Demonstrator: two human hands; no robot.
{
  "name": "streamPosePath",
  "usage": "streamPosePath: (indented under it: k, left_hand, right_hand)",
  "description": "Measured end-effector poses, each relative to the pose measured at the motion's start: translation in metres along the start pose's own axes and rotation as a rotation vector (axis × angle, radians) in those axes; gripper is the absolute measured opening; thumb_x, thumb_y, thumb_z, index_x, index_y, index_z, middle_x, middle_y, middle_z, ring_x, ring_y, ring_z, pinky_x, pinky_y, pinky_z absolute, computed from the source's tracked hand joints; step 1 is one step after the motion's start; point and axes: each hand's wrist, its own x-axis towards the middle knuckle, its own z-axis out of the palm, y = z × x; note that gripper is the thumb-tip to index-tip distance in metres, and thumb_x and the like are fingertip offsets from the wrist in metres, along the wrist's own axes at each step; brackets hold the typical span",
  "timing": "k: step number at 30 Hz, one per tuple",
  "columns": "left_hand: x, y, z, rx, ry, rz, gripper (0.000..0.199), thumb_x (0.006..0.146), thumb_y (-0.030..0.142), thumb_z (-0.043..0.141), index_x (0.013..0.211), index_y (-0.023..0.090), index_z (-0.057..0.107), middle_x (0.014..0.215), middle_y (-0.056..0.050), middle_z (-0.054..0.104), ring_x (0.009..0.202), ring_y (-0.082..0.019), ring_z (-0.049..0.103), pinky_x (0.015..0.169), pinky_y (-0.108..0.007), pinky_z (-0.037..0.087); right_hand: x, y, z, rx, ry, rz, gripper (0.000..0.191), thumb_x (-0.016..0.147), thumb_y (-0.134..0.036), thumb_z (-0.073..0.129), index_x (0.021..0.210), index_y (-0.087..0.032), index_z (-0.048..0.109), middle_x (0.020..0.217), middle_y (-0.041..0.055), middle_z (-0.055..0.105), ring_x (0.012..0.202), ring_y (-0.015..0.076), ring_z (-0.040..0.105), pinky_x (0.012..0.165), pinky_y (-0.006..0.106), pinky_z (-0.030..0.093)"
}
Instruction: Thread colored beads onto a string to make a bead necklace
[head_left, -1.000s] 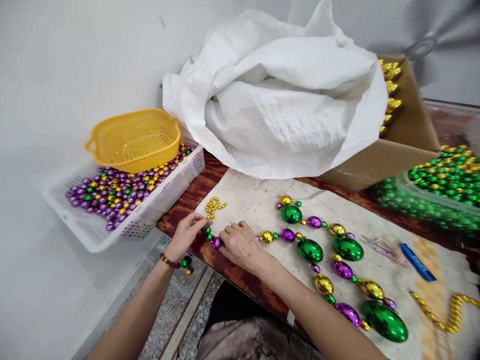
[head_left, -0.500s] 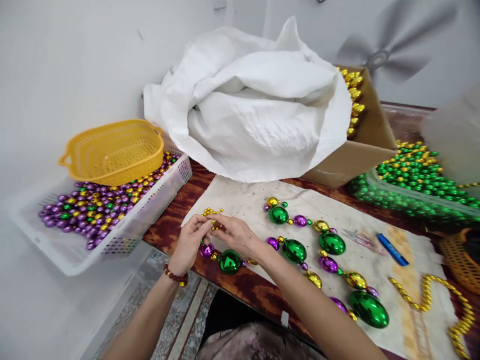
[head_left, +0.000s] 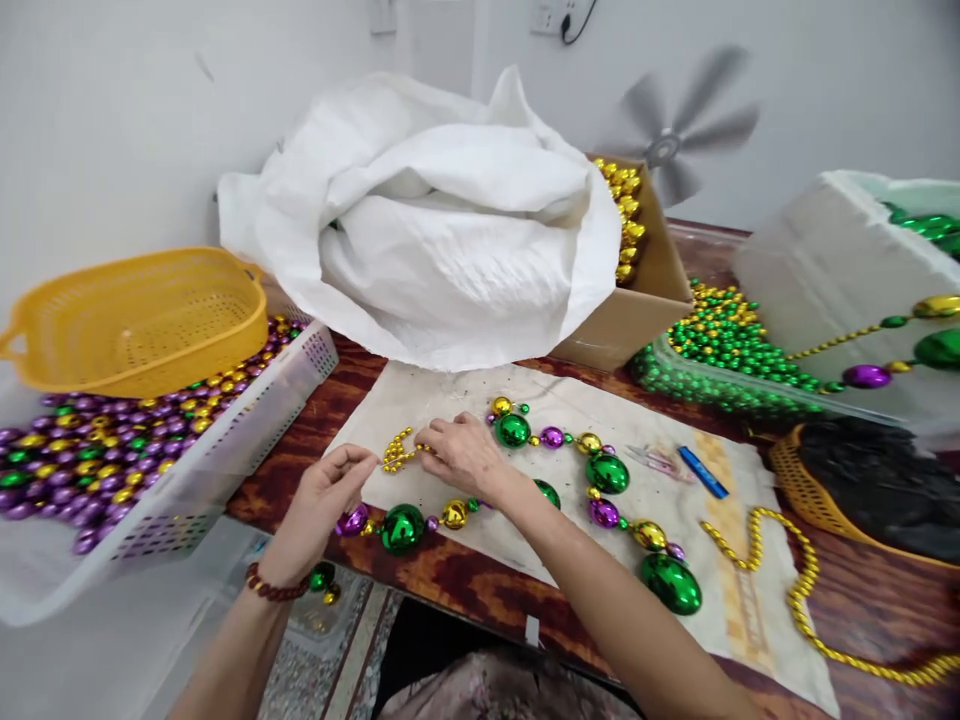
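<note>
My left hand (head_left: 319, 500), with a beaded bracelet at its wrist, is closed in a pinch at the cloth's left edge; what lies between its fingertips is too small to name. My right hand (head_left: 465, 455) has its fingers bent together on the end of a small gold bead strand (head_left: 396, 452) lying on the pale cloth (head_left: 480, 395). Under and beside my hands runs a garland of large beads, with a green ball (head_left: 403, 527) near the front edge and another green ball (head_left: 607, 473) to the right.
A white basket (head_left: 225, 470) of mixed beads, with a yellow basket (head_left: 142, 330) on it, stands left. Behind are a white sack (head_left: 465, 250), a carton (head_left: 622, 320) and a spinning fan (head_left: 664, 148). A blue cutter (head_left: 703, 472), pliers (head_left: 651, 460) and gold beads (head_left: 806, 570) lie right.
My hands have moved apart, the right one drawing away from the left, with the gold strand now showing between them. The view has turned right, showing more of the white box and black bag.
</note>
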Motion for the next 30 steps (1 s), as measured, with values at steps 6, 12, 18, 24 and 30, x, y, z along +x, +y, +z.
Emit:
streamPosePath:
  k: [6, 12, 18, 24, 30]
  left_hand:
    - [-0.011, 0.002, -0.006, 0.147, -0.101, 0.049, 0.03, 0.073, 0.048, 0.078, 0.08, 0.019, 0.078, 0.053, 0.003, 0.049, 0.046, -0.008, 0.036, 0.042, -0.02, 0.025]
    - [-0.022, 0.026, 0.007, -0.211, -0.007, 0.232, 0.02, 0.075, 0.038, 0.08, 0.077, 0.018, 0.078, 0.047, 0.002, 0.049, 0.046, -0.008, 0.04, 0.047, -0.022, 0.036]
    - [-0.026, 0.048, 0.017, -0.394, -0.124, 0.319, 0.012, 0.082, 0.031, 0.076, 0.083, 0.018, 0.079, 0.041, 0.008, 0.029, 0.04, -0.004, 0.029, 0.045, -0.018, 0.032]
    - [-0.043, 0.073, 0.015, -0.436, -0.17, 0.451, 0.013, 0.084, 0.033, 0.073, 0.084, 0.021, 0.078, 0.039, 0.009, 0.018, 0.037, -0.006, 0.023, 0.041, -0.02, 0.027]
    - [-0.052, 0.087, 0.013, -0.462, -0.208, 0.51, 0.015, 0.085, 0.037, 0.072, 0.079, 0.023, 0.076, 0.037, 0.009, 0.013, 0.035, -0.007, 0.019, 0.039, -0.022, 0.025]
  right_hand:
    - [-0.006, 0.011, -0.003, -0.051, 0.038, 0.015, 0.022, 0.1, -0.027, 0.047, 0.105, -0.019, 0.066, 0.099, 0.0052, 0.071, 0.084, 0.0187, 0.063, 0.081, 0.033, 0.034]
    - [-0.018, 0.039, -0.009, -0.076, 0.03, 0.243, 0.029, 0.1, -0.025, 0.04, 0.11, -0.023, 0.067, 0.104, 0.0038, 0.071, 0.085, 0.0195, 0.065, 0.078, 0.032, 0.037]
    - [-0.02, 0.061, -0.023, -0.144, 0.044, 0.378, 0.033, 0.099, -0.028, 0.037, 0.11, -0.026, 0.069, 0.109, 0.0048, 0.07, 0.08, 0.0197, 0.066, 0.068, 0.03, 0.037]
    - [-0.019, 0.076, -0.055, -0.11, 0.212, 0.42, 0.031, 0.097, -0.026, 0.04, 0.109, -0.025, 0.069, 0.107, 0.003, 0.073, 0.085, 0.021, 0.067, 0.066, 0.028, 0.038]
    - [-0.024, 0.091, -0.089, 0.208, 0.534, 0.403, 0.03, 0.094, -0.025, 0.04, 0.086, -0.021, 0.069, 0.089, 0.0018, 0.072, 0.074, 0.017, 0.065, 0.067, 0.027, 0.045]
